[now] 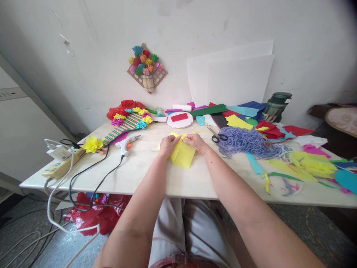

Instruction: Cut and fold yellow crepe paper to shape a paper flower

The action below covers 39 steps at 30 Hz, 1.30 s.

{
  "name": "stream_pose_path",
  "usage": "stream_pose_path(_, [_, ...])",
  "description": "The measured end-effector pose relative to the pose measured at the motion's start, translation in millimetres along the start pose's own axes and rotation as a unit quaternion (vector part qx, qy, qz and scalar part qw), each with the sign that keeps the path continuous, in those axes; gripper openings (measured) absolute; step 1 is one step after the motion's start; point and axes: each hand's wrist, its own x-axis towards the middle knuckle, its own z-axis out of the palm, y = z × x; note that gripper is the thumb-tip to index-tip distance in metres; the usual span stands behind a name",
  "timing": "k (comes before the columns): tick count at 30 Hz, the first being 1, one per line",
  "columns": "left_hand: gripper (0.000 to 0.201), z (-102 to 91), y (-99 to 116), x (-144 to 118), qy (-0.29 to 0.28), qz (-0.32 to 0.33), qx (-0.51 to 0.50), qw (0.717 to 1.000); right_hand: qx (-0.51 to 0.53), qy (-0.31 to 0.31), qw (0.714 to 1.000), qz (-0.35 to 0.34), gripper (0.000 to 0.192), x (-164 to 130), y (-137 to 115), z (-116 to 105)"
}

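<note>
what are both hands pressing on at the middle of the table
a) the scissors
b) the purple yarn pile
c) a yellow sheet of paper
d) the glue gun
c: the left hand and right hand both rest on the yellow paper, while the yarn pile, scissors and glue gun lie apart from them, untouched, on the table.

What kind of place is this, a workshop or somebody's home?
Probably a home craft table. Both hands, left hand and right hand, fold yellow paper among a glue gun, scissors, purple yarn and a paper-flower piece on the wall.
</note>
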Motion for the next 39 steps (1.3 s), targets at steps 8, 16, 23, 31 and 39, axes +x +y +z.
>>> stream_pose_path(8, [0.044,-1.0,2.0,-0.2,-0.002,-0.001,0.043,0.999,0.02,-0.014,1.0,0.016,0.018,-2.5,-3.3,0.1])
stream_pose_path(16, [0.043,-3.0,6.6,-2.1,-0.009,-0.001,0.042,0.999,0.016,0.01,1.0,0.014,0.016,0.2,0.2,-0.7])
stream_pose_path(23, [0.043,-4.0,9.7,-3.5,-0.013,-0.002,0.044,0.999,-0.016,0.015,1.0,0.005,0.017,0.9,-0.1,0.2])
stream_pose_path(31, [0.043,-3.0,7.8,-3.3,-0.012,-0.002,0.032,0.999,-0.009,0.02,1.0,0.0,0.018,1.9,1.8,0.3])
stream_pose_path(39, [0.044,-2.1,6.0,-2.2,-0.015,-0.005,0.043,0.999,0.017,0.015,1.0,-0.001,0.018,0.6,1.8,-0.8])
